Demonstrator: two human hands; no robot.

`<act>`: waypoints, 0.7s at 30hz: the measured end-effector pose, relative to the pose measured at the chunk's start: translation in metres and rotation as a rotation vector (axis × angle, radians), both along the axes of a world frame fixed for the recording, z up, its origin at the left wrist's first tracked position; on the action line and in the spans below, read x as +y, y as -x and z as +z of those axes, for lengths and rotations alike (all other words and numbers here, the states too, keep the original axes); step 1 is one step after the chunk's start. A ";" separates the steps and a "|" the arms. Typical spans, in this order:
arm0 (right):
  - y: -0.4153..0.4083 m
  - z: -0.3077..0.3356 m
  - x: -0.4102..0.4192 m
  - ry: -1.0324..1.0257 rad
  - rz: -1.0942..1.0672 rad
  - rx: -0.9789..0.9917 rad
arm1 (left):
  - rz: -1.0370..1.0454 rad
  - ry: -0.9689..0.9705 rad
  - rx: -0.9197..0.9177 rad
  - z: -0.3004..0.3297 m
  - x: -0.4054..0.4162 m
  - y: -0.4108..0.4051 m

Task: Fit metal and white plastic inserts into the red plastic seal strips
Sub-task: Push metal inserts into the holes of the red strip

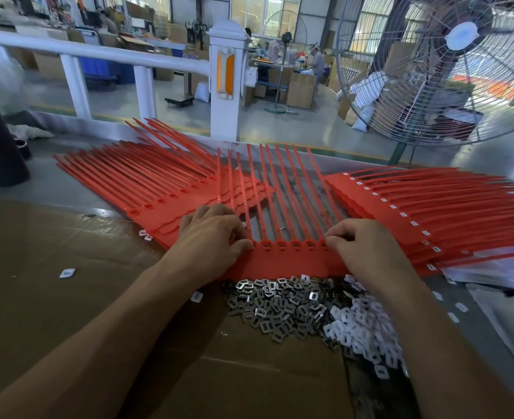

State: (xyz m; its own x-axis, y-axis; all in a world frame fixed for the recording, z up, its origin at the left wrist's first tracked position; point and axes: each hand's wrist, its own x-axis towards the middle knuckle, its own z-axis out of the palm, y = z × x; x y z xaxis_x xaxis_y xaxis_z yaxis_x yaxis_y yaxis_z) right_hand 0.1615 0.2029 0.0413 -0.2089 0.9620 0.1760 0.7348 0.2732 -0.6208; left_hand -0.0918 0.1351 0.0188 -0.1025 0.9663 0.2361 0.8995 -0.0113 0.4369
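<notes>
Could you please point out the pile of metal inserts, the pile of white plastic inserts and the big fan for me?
Metal inserts (276,306), head view, middle of the pile.
White plastic inserts (367,337), head view, middle of the pile.
Fan (461,36), head view, hub at the cage's centre.

Glossy red plastic strips (292,261); shiny metal inserts (276,309); matt cardboard (68,297).

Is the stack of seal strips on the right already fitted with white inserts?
Yes, the right stack shows a white insert in each visible head slot, while the left stack shows open holes.
</notes>
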 end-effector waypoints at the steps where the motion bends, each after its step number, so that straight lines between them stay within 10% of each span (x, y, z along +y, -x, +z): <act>1: -0.001 0.005 -0.003 0.005 0.085 0.002 | 0.001 0.002 0.001 0.000 0.000 0.000; 6: 0.007 0.012 -0.021 0.209 0.460 -0.128 | 0.002 0.007 -0.003 0.000 0.000 0.000; 21: 0.022 0.008 -0.025 0.170 0.332 -0.277 | -0.003 -0.001 -0.004 -0.001 0.002 0.002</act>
State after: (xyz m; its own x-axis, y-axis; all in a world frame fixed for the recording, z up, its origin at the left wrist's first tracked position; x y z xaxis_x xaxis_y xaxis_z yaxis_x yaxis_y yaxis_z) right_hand 0.1399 0.1781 0.0491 -0.5275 0.8453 -0.0847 0.7694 0.4331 -0.4696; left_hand -0.0934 0.1367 0.0180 -0.1004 0.9665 0.2363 0.8975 -0.0146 0.4407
